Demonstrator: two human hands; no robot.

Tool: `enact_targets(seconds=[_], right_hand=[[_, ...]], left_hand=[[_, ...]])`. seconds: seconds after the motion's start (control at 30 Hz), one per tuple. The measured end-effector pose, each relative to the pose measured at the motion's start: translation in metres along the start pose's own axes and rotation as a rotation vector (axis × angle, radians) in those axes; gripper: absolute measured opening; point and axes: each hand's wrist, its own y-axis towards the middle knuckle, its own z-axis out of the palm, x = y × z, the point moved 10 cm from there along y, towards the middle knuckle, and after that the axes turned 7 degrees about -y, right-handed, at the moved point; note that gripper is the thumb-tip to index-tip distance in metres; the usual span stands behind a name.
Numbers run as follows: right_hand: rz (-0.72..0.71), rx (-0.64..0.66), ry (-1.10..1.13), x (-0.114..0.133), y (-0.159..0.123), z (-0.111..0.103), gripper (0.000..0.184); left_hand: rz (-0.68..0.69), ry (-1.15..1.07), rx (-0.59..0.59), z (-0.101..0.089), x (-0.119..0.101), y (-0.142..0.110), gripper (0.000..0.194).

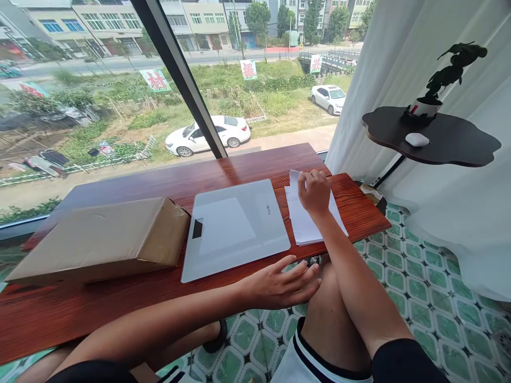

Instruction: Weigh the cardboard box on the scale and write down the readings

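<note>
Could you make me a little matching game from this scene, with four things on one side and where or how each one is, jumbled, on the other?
Things:
1. Cardboard box
2. Right hand
3. Left hand
4. Potted plant

Places and states:
A. Fingers spread, by the near edge of the desk
B. On the dark, wavy-edged side table
C. On the desk, left of the pale board
D. Fingers curled, over the white papers

Right pairs: 1-C, 2-D, 3-A, 4-B
</note>
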Motion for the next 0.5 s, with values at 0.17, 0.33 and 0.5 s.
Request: enact_targets(seconds=[0.17, 0.33, 0.5], right_hand=[[-0.109, -0.004, 0.039, 0.038, -0.003, -0.002, 0.052], [-0.183, -0.025, 0.059, 0.060, -0.007, -0.002, 0.045], [-0.188, -0.026, 0.057, 0.062, -0.008, 0.007, 0.040]], left_hand=[[-0.135, 0.065, -0.007, -0.029, 0.024, -0.029, 0.035], [-0.333, 0.188, -0.081, -0.071, 0.057, -0.063, 0.034], [-0.508, 0.325, -0.127, -0.110, 0.086, -0.102, 0.042]])
